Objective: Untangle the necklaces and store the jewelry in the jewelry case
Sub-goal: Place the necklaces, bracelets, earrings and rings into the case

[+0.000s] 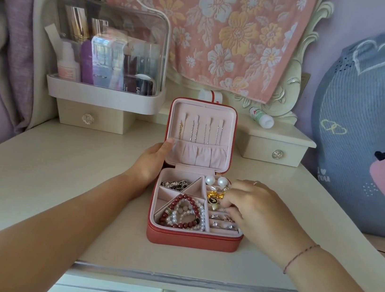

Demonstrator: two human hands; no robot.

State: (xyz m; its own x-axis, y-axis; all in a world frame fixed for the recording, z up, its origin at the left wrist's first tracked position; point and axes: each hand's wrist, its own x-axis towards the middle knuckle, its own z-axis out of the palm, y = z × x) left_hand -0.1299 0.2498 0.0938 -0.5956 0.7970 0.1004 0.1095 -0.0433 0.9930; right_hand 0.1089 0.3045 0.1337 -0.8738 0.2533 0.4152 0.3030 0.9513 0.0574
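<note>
A red jewelry case (192, 239) stands open in the middle of the dressing table, its lid upright. Several thin necklaces (199, 132) hang on hooks inside the lid above a gathered pocket. The tray holds red and pearl bead bracelets (185, 213), dark metal pieces (176, 183), two pearl earrings (216, 181), gold pieces (215, 195) and small rings. My left hand (152, 162) grips the lid's left edge, thumb on the lining. My right hand (255, 208) reaches into the right compartments, fingertips curled over the small earrings; what they pinch is hidden.
A clear-lidded cosmetics organiser (104, 59) sits on a small drawer unit at the back left. A white tube (262, 118) lies on the back right drawer unit (277, 145). A floral cloth (217, 30) hangs behind. A grey heart cushion (371, 131) leans at the right.
</note>
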